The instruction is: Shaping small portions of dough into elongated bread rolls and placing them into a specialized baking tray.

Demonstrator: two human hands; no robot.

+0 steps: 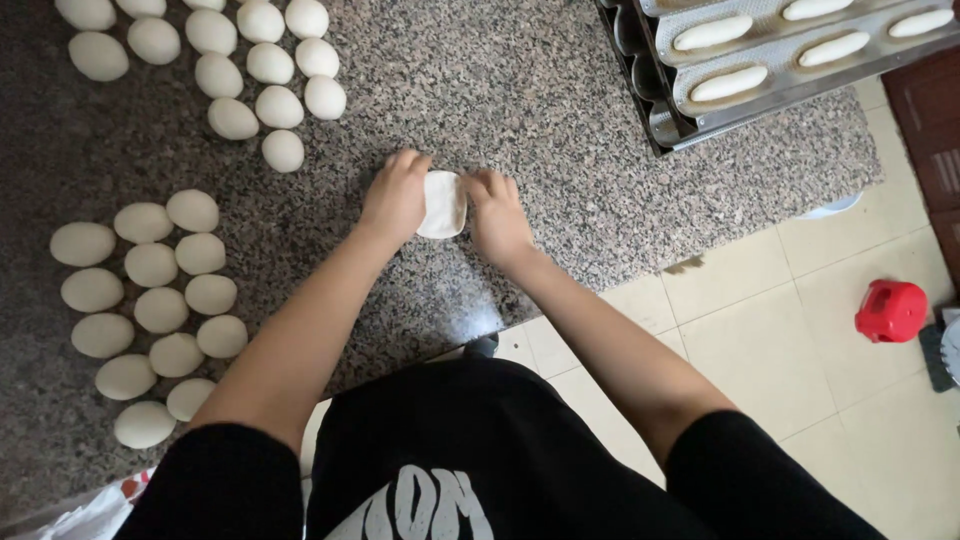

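speckled grey granite worktop (560,110) fills most of the view, with pale tiled floor (780,330) to the right. near its front middle lies a flattened white piece of dough (443,204), folded into a squarish pad. the left hand (396,196) presses on its left edge and the right hand (497,212) on its right edge, each grip closed against the dough, fingers curled over it. further left, a cluster of smooth round white dough balls (150,300) lies in rows, and another cluster (260,60) sits at the top. at top right stands a metal rack of perforated trays (780,60) holding long white dough loaves (728,83). a red plastic object (891,311) rests on the floor.
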